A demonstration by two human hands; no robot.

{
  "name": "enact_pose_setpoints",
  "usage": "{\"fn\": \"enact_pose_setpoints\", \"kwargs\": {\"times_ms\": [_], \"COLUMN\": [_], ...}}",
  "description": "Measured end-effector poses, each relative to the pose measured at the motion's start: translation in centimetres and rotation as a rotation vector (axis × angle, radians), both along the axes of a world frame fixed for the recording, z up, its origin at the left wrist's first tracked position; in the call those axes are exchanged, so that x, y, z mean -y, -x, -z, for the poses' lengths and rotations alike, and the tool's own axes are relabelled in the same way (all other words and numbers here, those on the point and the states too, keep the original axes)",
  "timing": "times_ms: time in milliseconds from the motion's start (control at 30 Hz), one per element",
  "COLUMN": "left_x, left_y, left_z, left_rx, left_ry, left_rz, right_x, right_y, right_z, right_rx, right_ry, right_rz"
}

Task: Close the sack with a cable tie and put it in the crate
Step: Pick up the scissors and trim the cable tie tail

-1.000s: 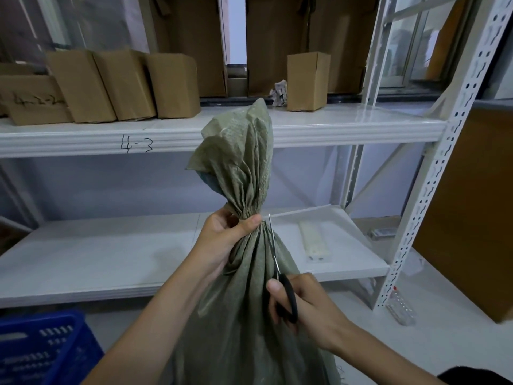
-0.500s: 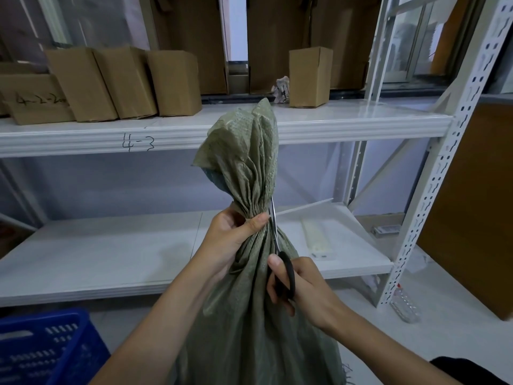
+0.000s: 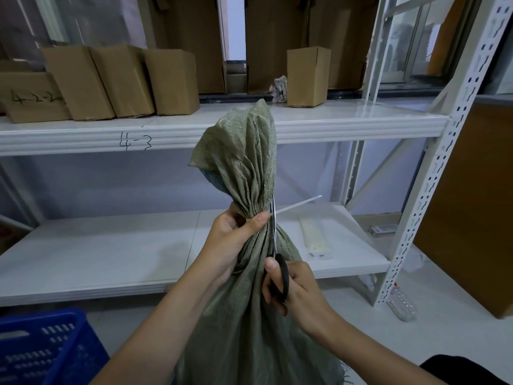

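Scissors (image 3: 273,232) risen to cable tie (image 3: 298,204) tail

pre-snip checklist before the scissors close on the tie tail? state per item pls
1. Neck of the green woven sack gathered tight: ok, left hand grips it just below the cinch.
2. White cable tie tail free to cut: ok, it sticks out to the right.
3. Black-handled scissors lined up: ok, right hand holds them with the blades upright at the tail's root.
4. Blades clear of sack fabric: cannot tell, they lie right against the folds.
5. Left thumb clear of blades: not ok, its tip sits right beside them.
6. Blue plastic crate ready: ok, lower left on the floor.
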State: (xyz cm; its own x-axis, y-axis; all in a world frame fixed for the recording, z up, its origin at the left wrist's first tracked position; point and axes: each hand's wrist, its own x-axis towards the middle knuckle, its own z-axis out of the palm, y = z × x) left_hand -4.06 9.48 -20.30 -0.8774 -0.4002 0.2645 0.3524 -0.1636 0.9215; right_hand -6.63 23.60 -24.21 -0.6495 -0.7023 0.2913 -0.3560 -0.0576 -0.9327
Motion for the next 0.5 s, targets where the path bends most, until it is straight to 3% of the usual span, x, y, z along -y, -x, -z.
{"fn": "enact_pose_setpoints", "kwargs": {"times_ms": [500], "left_x": [-0.01], "left_y": [-0.11], "left_z": [-0.16], "left_rx": [-0.031], "left_ry": [-0.031], "left_rz": [0.008], "right_x": [0.27], "right_y": [-0.36], "right_z": [-0.17], "right_rx": [-0.009], "right_ry": [0.050], "right_rz": [0.012]}}
